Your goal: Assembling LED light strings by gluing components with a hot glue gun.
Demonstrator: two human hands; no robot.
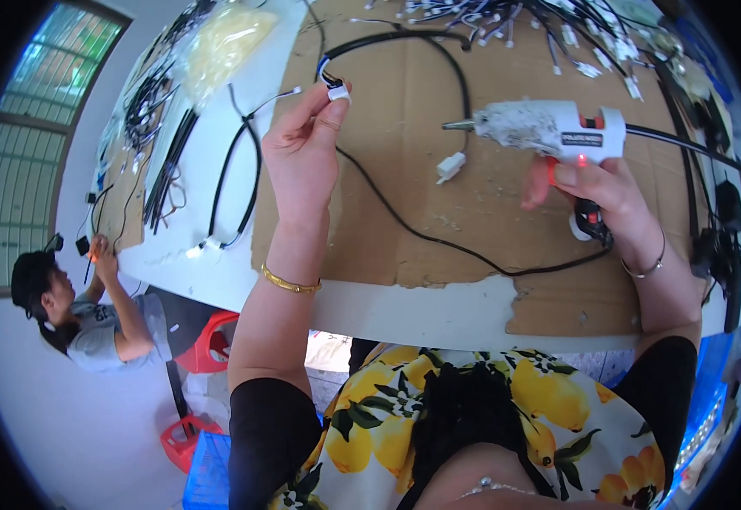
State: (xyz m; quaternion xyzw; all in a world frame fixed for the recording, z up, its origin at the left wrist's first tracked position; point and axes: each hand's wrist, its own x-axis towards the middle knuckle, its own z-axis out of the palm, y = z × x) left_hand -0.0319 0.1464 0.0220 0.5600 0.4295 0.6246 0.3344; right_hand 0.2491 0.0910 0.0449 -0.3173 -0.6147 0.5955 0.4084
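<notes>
My left hand (304, 146) is raised over the left part of the cardboard, pinching a small white plastic connector (338, 92) between thumb and fingertips. Thin wires run from that connector into a black sleeved cable (396, 36), which arches to the right. A second white connector (450, 167) lies on the cardboard below the cable's bend. In my right hand (596, 189) is a white hot glue gun (528, 126), its metal nozzle pointing left toward the cable. My fingers wrap its handle near the orange trigger, hiding most of the grip. A red light shows by the thumb.
Worn cardboard (438, 246) covers much of the white table (387, 310). Wire harnesses (549, 30) pile up at the far right. A clear plastic bag (227, 42) and black cables (232, 178) lie left. Another person (90, 314) works at the left; red stools (209, 344) stand near.
</notes>
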